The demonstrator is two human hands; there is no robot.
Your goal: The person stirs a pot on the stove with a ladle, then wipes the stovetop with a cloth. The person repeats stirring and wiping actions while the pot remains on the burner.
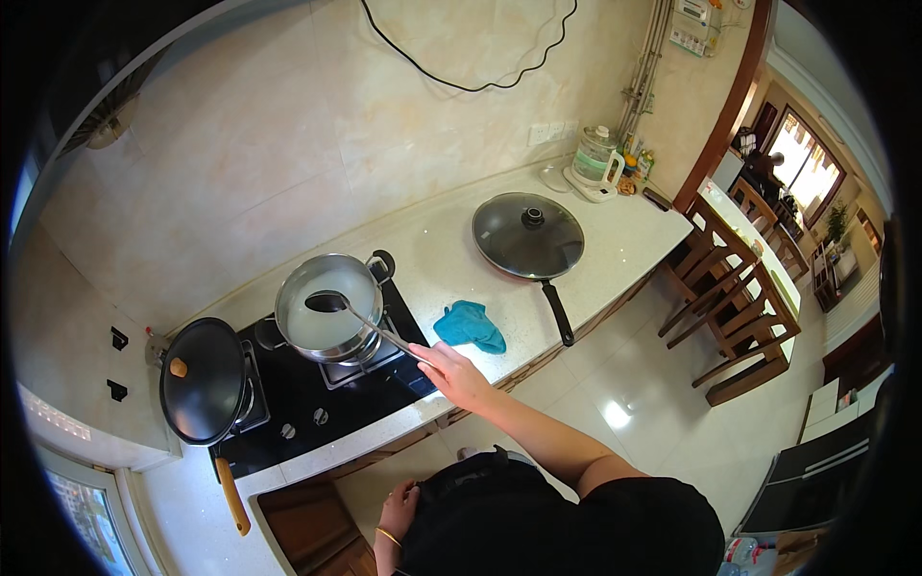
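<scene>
My right hand [454,374] grips the long metal handle of a ladle [328,302], whose dark bowl is over the mouth of a steel pot [335,352]. Cloudy whitish liquid [317,331] fills much of the pot, which stands on the black glass gas hob [302,392]. My left hand [403,500] hangs at the front of my body, fingers curled near the black clothing; whether it holds anything cannot be seen. A teal cloth [472,327] lies crumpled on the counter, right of the hob.
A lidded black wok [203,381] with a wooden handle occupies the left burner. Farther right on the counter stand a frying pan with a glass lid [529,237] and a glass electric kettle [594,162]. Wooden chairs [742,317] surround a dining table [785,288]; a person [763,173] is in the far room.
</scene>
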